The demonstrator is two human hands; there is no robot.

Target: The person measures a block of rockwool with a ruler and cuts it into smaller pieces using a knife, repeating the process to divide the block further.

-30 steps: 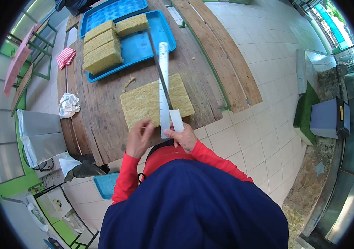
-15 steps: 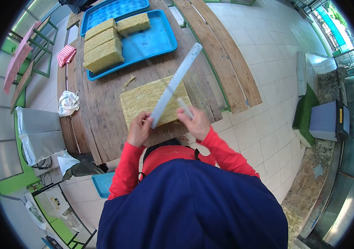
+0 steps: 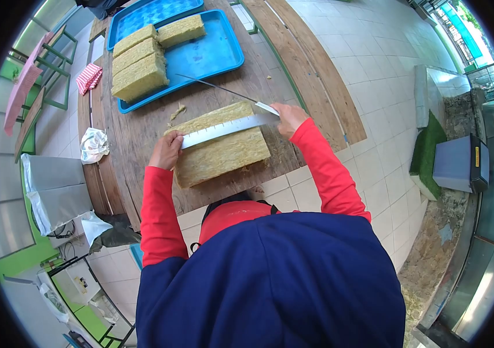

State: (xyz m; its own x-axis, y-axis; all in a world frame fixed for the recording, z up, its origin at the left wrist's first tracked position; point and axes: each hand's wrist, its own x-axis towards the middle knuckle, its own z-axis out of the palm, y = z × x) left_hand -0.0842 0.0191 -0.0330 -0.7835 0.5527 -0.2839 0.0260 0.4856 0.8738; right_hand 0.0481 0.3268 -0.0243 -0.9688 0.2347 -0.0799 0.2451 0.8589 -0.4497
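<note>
A wide, smooth navy-blue cloth drape (image 3: 270, 284); beyond its upper edge show long, plain red fabric sleeves (image 3: 163, 217) and a red fabric garment front (image 3: 232, 220).

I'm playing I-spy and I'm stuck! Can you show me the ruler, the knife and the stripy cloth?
Ruler (image 3: 228, 128): head view, on the middle of its flat face.
Knife (image 3: 266, 108): head view, on its white handle.
Stripy cloth (image 3: 89, 78): head view, on its middle.

Bright daylight, upper right perhaps overexposed

striped cloth (image 3: 89, 78) and white bundle (image 3: 94, 145) on bench (image 3: 97, 191)
</note>
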